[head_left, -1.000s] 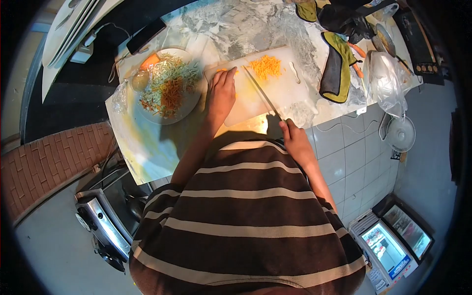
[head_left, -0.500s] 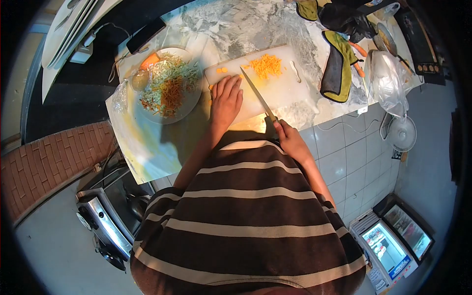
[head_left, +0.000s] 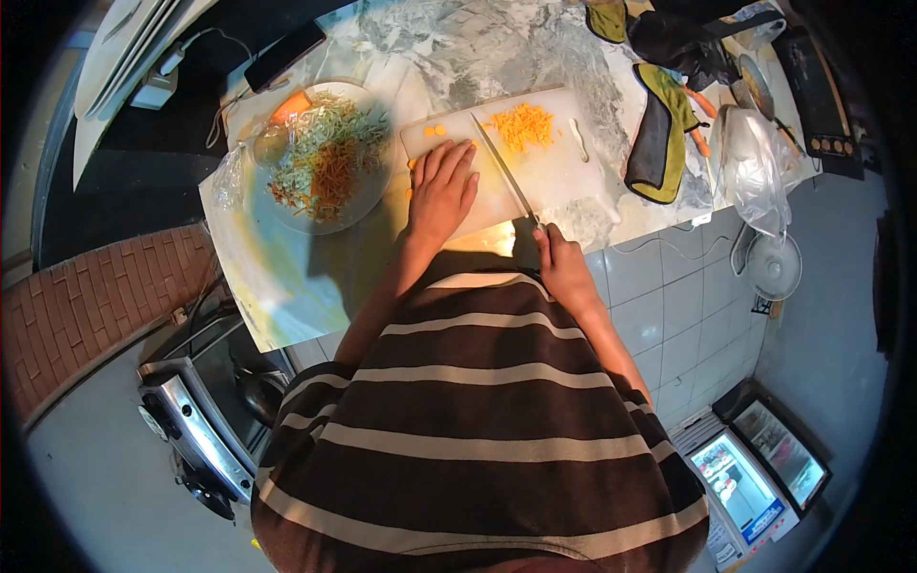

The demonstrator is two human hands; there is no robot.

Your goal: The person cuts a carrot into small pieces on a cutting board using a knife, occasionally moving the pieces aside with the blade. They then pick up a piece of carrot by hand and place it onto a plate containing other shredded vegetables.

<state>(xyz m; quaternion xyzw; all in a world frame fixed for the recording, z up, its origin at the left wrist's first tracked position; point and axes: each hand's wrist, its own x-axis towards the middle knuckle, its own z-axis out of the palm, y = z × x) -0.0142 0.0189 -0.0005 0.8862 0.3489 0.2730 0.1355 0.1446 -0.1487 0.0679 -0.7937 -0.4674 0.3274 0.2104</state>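
Observation:
My right hand [head_left: 564, 265] is closed round the handle of a long knife [head_left: 506, 174], whose blade lies over the white cutting board [head_left: 554, 181] with its tip towards the far edge. My left hand [head_left: 441, 196] rests palm down on the left part of the board, fingers extended close together and slightly bent. Orange pieces show beside its fingers; whatever is under the palm is hidden. A pile of chopped orange bits [head_left: 522, 126] sits right of the blade. On the left, a round plate [head_left: 368, 205] holds shredded green and orange vegetables [head_left: 330, 158].
A phone [head_left: 286, 55] lies at the back left. Right of the board are a green and grey cloth [head_left: 659, 134], carrots [head_left: 702, 102] and a plastic bag [head_left: 755, 162]. A stove [head_left: 196, 425] stands at lower left, a glass-door fridge [head_left: 740, 482] at lower right.
The view has shifted slightly. The knife blade has moved a little right, away from my left fingers, and its angle has changed slightly. My left hand stays on the board.

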